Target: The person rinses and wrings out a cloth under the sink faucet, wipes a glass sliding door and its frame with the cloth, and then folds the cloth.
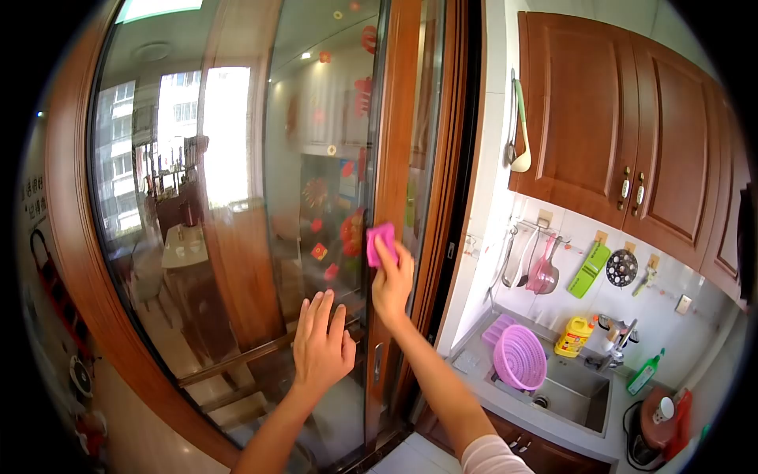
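Note:
A glass sliding door [237, 284] with a brown wooden frame stands in front of me. My right hand [392, 286] presses a small folded pink cloth [373, 243] to the door's edge, where the glass meets the wooden upright [395, 118]. The fingers are closed over the cloth. Lower and to the left, my left hand [324, 344] is at the glass with its fingers stretched out and nothing in it. A recessed door handle [378, 359] sits in the upright below my right hand. Red stickers [318, 251] show on the glass beside the hands.
To the right is a counter with a steel sink [580, 395], a purple basket [519, 357], a yellow bottle [574, 336] and a green bottle [646, 374]. Brown cabinets [576, 103] hang above, with utensils [543, 268] on the wall. A ladle [521, 161] hangs by the cabinet.

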{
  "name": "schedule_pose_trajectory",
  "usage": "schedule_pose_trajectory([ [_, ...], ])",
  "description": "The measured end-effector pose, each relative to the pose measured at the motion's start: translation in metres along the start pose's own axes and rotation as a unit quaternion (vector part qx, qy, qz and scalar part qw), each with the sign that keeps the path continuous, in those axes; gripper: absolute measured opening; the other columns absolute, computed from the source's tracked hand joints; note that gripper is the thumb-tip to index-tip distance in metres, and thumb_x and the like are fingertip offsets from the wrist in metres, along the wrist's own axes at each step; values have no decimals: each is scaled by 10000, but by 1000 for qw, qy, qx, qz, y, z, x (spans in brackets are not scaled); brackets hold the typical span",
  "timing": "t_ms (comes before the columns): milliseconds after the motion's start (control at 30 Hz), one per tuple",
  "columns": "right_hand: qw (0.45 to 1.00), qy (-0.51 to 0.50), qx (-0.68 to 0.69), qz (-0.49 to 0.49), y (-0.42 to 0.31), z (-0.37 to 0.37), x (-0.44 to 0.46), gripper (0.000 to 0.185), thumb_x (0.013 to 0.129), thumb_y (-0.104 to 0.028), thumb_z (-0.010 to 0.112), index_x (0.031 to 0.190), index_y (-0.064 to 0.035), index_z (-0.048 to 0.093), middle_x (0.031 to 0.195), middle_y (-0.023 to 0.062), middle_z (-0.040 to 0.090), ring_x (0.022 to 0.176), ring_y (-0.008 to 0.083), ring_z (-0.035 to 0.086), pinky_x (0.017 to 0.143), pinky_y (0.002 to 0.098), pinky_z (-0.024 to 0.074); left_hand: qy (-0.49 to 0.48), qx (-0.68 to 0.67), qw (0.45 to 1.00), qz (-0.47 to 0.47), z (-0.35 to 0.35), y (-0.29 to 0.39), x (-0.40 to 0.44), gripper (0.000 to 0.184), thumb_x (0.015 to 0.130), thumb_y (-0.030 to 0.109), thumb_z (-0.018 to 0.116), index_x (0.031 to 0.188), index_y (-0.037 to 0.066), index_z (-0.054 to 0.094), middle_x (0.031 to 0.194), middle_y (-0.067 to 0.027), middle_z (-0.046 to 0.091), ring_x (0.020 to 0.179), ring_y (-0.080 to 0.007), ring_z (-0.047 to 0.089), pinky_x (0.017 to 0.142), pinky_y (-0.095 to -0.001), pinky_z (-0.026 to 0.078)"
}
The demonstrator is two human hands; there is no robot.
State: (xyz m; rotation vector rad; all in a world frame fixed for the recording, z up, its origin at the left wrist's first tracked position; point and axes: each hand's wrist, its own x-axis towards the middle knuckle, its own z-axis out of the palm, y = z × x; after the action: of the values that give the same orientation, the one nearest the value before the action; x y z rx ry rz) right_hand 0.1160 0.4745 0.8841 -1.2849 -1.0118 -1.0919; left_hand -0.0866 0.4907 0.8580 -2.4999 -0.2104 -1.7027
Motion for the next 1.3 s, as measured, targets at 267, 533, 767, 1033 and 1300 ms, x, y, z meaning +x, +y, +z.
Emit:
schedule_pose_trajectory([
  [267,997,23,17,-66,-1,12,122,552,825,86,581,1283,-207,676,1248,146,589,1115,354,579,937,410,495,76,-25,993,85,27,13,124,470,780,62,609,1233,-58,597,1412,-246,490,1322,-440,456,1133,-566,349],
  [533,974,101,57,-193,-5,41,313,574,786,127,559,1258,-177,677,1305,167,593,1172,376,572,979,429,495,86,-13,995,40,75,0,178,552,805,45,588,1344,-55,520,1480,-227,425,1379,-426,396,1166,-525,315],
  [767,979,43,113,-162,21,32,193,545,796,111,577,1231,-192,707,1355,163,586,1269,406,538,1053,451,458,120,-30,991,42,77,0,168,470,815,20,537,1277,-64,551,1414,-238,477,1307,-431,457,1107,-512,366],
  [1033,989,-86,109,51,50,-15,-135,460,793,104,613,1152,-150,749,1349,156,582,1284,381,544,1099,476,440,71,-38,996,35,74,8,69,321,801,14,566,1105,-57,638,1289,-222,578,1177,-426,571,1010,-505,469],
  [1300,955,-94,144,240,26,-64,-216,320,800,172,571,1019,-17,709,1277,201,623,1198,348,605,1018,370,481,-77,-46,994,-68,14,15,-70,275,760,-70,576,1025,-41,646,1234,-200,604,1138,-410,589,978,-474,484],
])
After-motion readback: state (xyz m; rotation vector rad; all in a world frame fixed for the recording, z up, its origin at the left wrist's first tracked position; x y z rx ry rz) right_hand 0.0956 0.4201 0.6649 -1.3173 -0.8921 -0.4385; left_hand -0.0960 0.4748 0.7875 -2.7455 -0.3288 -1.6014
